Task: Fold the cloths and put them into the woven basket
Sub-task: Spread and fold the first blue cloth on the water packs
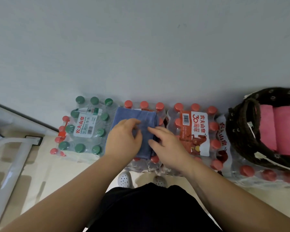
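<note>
Blue cloth (146,118), just one, lies under left hand (122,138) (fingers curled, grip unclear) and right hand (167,144) (fingers flat); two pink cloths (285,129) lie in one woven basket (238,131).

Blue cloth (141,114) plain, one shade throughout; pink cloths (285,131) plain likewise; woven basket (238,131) dark brown to black, dotted with small pale flower motifs. Green-capped bottle pack (83,124) carries a white label with red characters; red-capped bottle pack (196,131) carries an orange-red and white label.
</note>
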